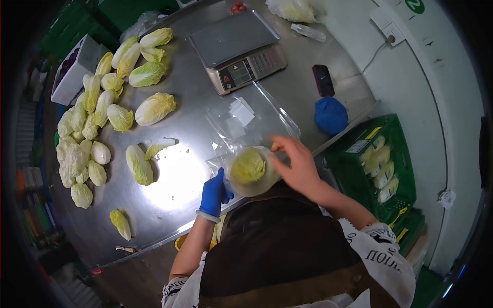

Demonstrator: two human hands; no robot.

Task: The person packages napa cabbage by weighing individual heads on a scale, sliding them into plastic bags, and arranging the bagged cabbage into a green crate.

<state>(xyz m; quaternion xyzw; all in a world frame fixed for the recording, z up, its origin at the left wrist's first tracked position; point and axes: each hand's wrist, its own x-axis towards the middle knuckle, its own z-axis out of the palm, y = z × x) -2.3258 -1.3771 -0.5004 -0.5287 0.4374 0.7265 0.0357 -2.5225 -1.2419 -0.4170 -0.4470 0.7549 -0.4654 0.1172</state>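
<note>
A yellow-green napa cabbage (248, 167) sits end-on inside a round, whitish translucent plastic bag (252, 190) at the table's front edge. My left hand (212, 195), in a blue glove, is closed on the left side of the bag, thumb pointing up. On the other side my bare right hand (297, 163) has its fingers curled at the bag's upper right rim; the fingertips are partly hidden. Just beyond lie clear plastic bags (277, 110) with white labels (241, 112) on them.
A scale (241, 49) stands at the back. Several napa cabbages (155, 109) are piled on the left, near a white box (77, 77). On the right are a phone (323, 80), a blue bundle (330, 116) and a green crate (372, 205) holding wrapped cabbages. A small knife (126, 249) lies front left.
</note>
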